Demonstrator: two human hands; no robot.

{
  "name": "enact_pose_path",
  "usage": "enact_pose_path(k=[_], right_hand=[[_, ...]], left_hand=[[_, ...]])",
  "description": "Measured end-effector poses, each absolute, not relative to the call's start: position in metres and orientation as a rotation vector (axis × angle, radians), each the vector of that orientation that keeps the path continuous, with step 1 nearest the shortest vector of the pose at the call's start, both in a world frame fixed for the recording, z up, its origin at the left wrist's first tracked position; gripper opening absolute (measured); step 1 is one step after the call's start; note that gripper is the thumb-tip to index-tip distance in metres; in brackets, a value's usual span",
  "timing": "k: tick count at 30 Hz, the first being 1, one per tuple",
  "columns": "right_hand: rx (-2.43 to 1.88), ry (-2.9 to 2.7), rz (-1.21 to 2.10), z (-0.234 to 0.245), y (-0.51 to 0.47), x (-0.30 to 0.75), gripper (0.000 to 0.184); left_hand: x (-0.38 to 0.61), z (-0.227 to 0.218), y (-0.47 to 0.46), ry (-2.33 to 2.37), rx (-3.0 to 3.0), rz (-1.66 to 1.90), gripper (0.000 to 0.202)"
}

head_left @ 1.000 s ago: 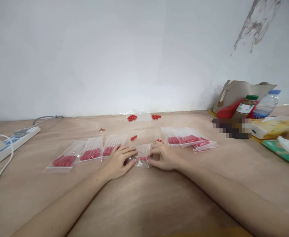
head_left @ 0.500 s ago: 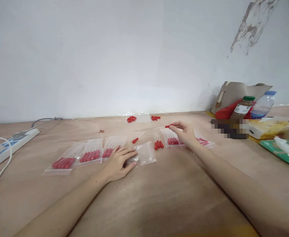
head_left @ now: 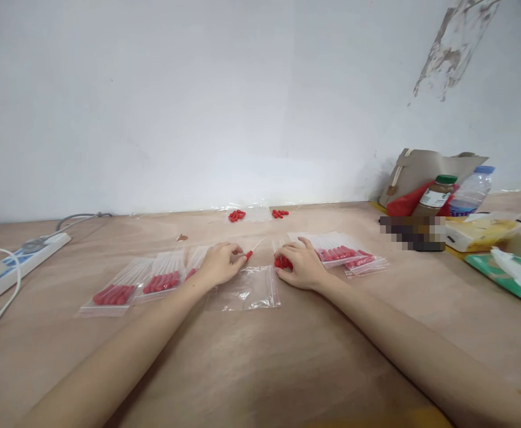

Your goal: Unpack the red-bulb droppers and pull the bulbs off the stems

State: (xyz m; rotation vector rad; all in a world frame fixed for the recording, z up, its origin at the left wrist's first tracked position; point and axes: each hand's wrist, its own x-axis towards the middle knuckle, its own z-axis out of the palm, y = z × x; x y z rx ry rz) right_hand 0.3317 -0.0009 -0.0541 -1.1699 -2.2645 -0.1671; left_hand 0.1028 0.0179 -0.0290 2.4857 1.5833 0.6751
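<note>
While a single red-bulbed dropper (head_left: 249,255) is pointing its thin stem away and to the right, the left hand (head_left: 221,263) is meeting its bulb with the fingertips, thumb and fingers apparently closing on it. Just in front of that dropper, a clear zip bag (head_left: 250,292) is lying flat on the surface (head_left: 260,362), its zip edge facing right. Beside the bag's right edge, the right hand (head_left: 303,266) is arching over a small bunch of droppers (head_left: 282,262), thumb and fingers standing apart around the red bulbs; whether they are gripping, I cannot tell.

To the left, three filled bags (head_left: 114,292) are lying in a row, the nearest to the hand being partly covered by it. To the right, more filled bags (head_left: 340,254) are overlapping one another.

Farther back, near the wall (head_left: 189,119), two small heaps of red bulbs (head_left: 236,216) are flanking a clear plastic piece (head_left: 258,213). At the far left, a power strip (head_left: 41,252) is sitting near a looping white cable (head_left: 14,291). At the far right, a grey bag (head_left: 427,166) is standing behind a green-capped bottle (head_left: 433,199) and a blue-capped bottle (head_left: 473,191), while a green tissue pack (head_left: 487,268) is lying nearer the person.
</note>
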Motion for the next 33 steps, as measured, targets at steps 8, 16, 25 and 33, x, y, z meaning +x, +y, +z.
enact_pose_path(k=[8, 16, 25, 33], right_hand=[[-1.135, -2.334, -0.18, -0.057, 0.002, 0.329, 0.011], [-1.159, -2.33, -0.168, -0.056, 0.003, 0.337, 0.015], [-0.914, -2.402, -0.212, -0.061, -0.001, 0.343, 0.023], [-0.773, -2.438, -0.136, -0.061, -0.012, 0.338, 0.016]], left_hand=[[0.132, -0.04, 0.047, 1.691, 2.344, 0.567, 0.024], [0.155, -0.04, 0.047, 1.804, 2.307, 0.561, 0.027], [0.164, -0.035, 0.045, 1.792, 2.205, 0.606, 0.035], [0.189, -0.042, 0.046, 1.714, 2.151, 0.674, 0.032]])
